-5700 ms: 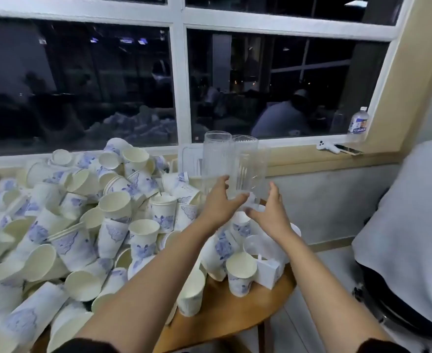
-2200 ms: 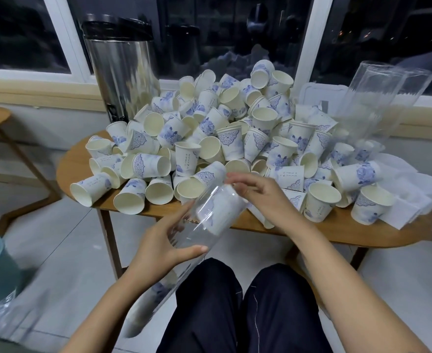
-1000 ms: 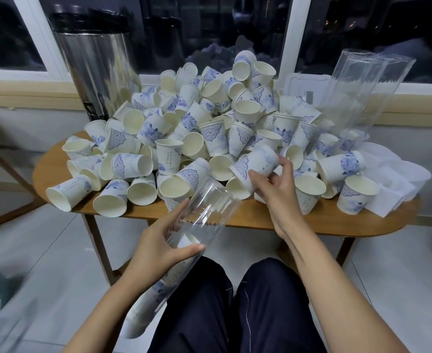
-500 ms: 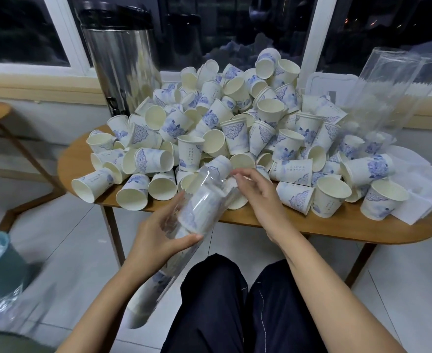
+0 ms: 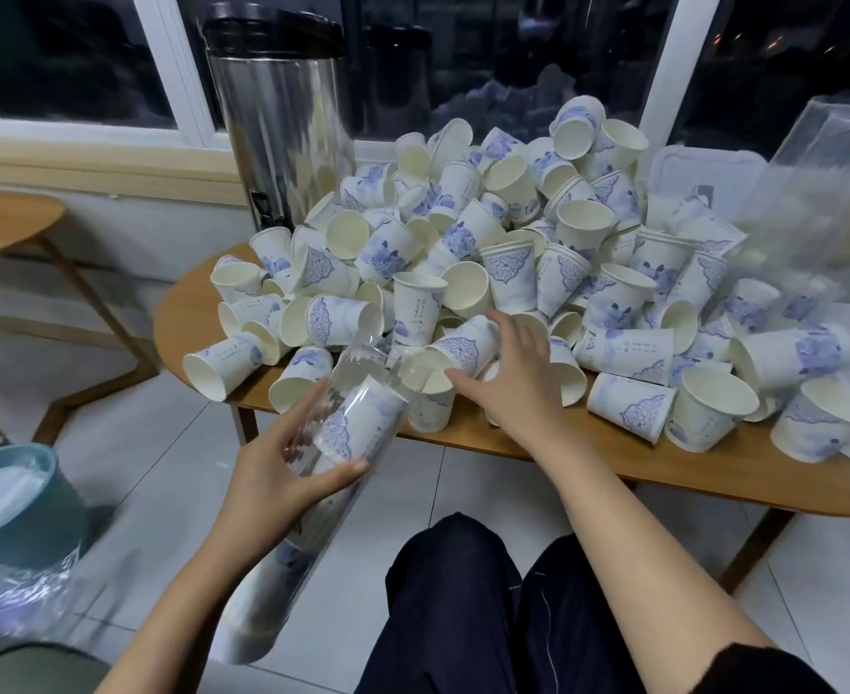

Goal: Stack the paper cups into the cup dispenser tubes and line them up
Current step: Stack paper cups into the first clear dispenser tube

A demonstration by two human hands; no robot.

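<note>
A big heap of white paper cups with blue prints (image 5: 513, 252) covers the wooden table (image 5: 713, 473). My left hand (image 5: 288, 468) grips a clear plastic dispenser tube (image 5: 348, 418), tilted with its open mouth toward the heap; several cups sit stacked inside it. My right hand (image 5: 518, 378) reaches over the heap's front edge with fingers spread, touching a lying cup (image 5: 463, 348) just past the tube's mouth. More clear tubes (image 5: 823, 182) stand at the far right of the table.
A steel urn (image 5: 283, 117) stands at the table's back left by the window. A second wooden table (image 5: 2, 217) is at the left. A teal bin with a plastic liner (image 5: 7, 498) sits on the tiled floor. My knees are below the table edge.
A cup that my right hand fed into the tube's mouth now sits inside it. My right hand has let go and moved out to the heap, onto another cup.
</note>
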